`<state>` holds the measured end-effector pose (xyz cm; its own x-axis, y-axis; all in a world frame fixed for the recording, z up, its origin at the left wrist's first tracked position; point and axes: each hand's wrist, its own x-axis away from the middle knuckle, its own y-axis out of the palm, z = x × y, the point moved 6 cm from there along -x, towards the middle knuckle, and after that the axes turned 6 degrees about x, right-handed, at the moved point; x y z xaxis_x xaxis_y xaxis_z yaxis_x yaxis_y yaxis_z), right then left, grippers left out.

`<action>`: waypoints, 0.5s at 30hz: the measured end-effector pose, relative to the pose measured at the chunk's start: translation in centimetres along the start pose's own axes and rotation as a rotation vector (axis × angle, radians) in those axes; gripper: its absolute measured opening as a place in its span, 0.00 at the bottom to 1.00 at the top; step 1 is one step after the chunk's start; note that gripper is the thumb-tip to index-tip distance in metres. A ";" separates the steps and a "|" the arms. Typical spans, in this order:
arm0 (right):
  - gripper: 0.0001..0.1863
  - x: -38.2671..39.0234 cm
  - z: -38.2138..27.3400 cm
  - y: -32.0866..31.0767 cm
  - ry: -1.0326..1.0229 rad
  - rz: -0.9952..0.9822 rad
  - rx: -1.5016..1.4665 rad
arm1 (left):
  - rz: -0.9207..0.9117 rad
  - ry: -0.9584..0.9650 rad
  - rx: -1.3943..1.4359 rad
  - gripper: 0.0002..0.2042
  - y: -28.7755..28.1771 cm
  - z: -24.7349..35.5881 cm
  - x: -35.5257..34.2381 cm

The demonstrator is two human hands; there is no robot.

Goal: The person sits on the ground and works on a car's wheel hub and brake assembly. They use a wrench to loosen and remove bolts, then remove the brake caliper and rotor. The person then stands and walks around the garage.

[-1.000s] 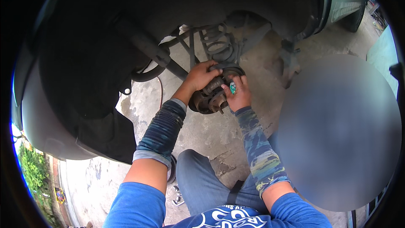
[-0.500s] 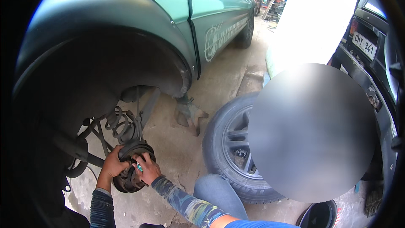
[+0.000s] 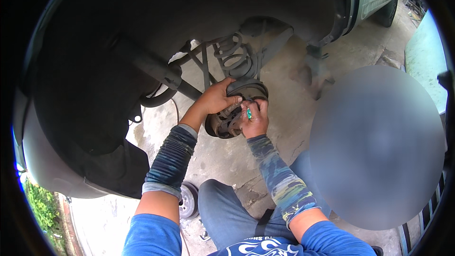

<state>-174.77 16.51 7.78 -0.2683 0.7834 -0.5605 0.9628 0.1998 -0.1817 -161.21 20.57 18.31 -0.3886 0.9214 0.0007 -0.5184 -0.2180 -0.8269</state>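
Note:
My left hand (image 3: 213,97) grips the upper left of a rusty drum brake assembly (image 3: 220,125), its thumb pressed on the inner parts. My right hand (image 3: 253,118) is curled at the assembly's right inner side, a small green object (image 3: 249,113) showing among its fingers; what its fingertips hold is hidden. Above the assembly a dark coil spring (image 3: 232,57) stands among suspension arms, and a shock absorber tube (image 3: 166,78) slants down toward it from the left.
The dark wheel arch (image 3: 85,90) surrounds the work. A metal drum (image 3: 188,201) lies on the concrete floor (image 3: 166,170) beside my bent knee. A jack stand (image 3: 315,66) stands behind at right, near a pale green panel (image 3: 424,47). A blurred round patch covers the right side.
The view swung right toward the car body and has turned back. My right hand's fingers are now curled further into the assembly; my left hand stays on its rim.

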 end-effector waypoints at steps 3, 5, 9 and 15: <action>0.09 0.3 -0.3 0.0 0.087 0.088 -0.047 | 0.004 -0.045 -0.028 0.32 -0.1 0.4 0.1; 0.09 0.4 -0.2 0.3 0.126 0.093 -0.054 | -0.002 -0.071 0.003 0.30 -0.1 0.5 0.1; 0.09 0.5 0.1 0.6 0.191 0.100 -0.113 | -0.010 -0.099 0.091 0.24 0.3 0.4 -0.2; 0.11 0.6 0.2 0.9 0.273 0.120 -0.183 | 0.006 -0.111 0.091 0.23 0.5 0.1 -0.5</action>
<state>-174.12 17.08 7.12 -0.1584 0.9315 -0.3275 0.9832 0.1793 0.0345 -161.33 20.02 17.98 -0.4707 0.8801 0.0624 -0.5812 -0.2560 -0.7725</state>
